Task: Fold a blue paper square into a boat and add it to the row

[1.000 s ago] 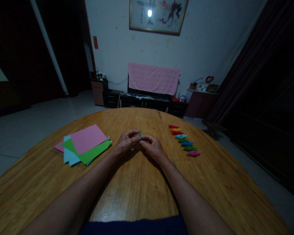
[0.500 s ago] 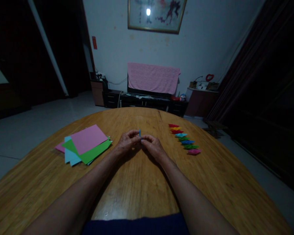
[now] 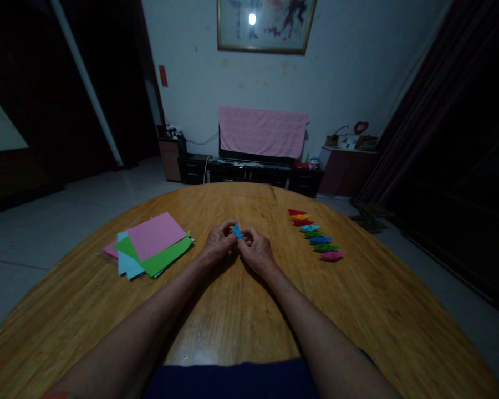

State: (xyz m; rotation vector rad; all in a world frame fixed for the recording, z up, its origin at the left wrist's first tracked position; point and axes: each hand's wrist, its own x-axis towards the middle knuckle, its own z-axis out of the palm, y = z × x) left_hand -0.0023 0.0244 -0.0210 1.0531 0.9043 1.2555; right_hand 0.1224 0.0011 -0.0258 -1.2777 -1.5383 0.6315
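Observation:
A small piece of folded blue paper (image 3: 237,230) is held up between my two hands, over the middle of the table. My left hand (image 3: 221,240) pinches it from the left, fingers curled behind it. From the right, my right hand (image 3: 254,247) grips its lower edge with thumb and fingertips. The paper's lower part is partly hidden by my fingers. To the right lies a slanting row of several folded paper boats (image 3: 315,233) in red, orange, blue, green and pink. A loose pile of coloured paper sheets (image 3: 156,235), pink on top, lies to the left.
The round wooden table (image 3: 233,310) spreads around both forearms, its near edge at my body. Beyond its far edge stand a low black cabinet (image 3: 249,174) and a screen draped with a pink towel (image 3: 263,132).
The blue paper has turned from edge-on to show a wider face. My fingers have shifted slightly around it. The whole view has moved a little.

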